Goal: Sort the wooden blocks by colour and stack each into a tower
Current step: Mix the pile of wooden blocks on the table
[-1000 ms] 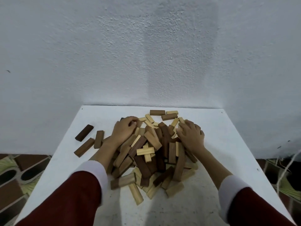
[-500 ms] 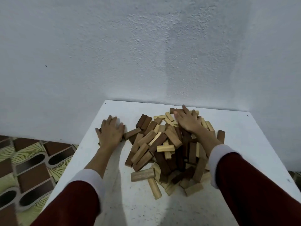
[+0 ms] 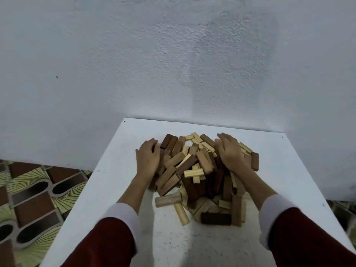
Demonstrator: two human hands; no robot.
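A loose pile of wooden blocks (image 3: 194,170) in dark brown, mid brown and pale yellow lies jumbled on the white table (image 3: 115,180). My left hand (image 3: 148,158) presses flat against the pile's left side, fingers curled over the blocks at its far edge. My right hand (image 3: 230,151) rests palm down on the pile's upper right part with fingers spread. Neither hand lifts a block. Two pale blocks (image 3: 193,173) form a cross on top of the heap. A dark block (image 3: 215,218) lies at the near edge.
The table stands against a white rough wall (image 3: 173,64). Its left edge drops to a patterned tiled floor (image 3: 32,199). One dark block (image 3: 254,160) lies at the pile's right border. Bare tabletop surrounds the heap on the left, right and near sides.
My left hand has swept in from the bare table on the left to the pile's side, pushing stray blocks in. My right hand shifted slightly back on the heap's top.
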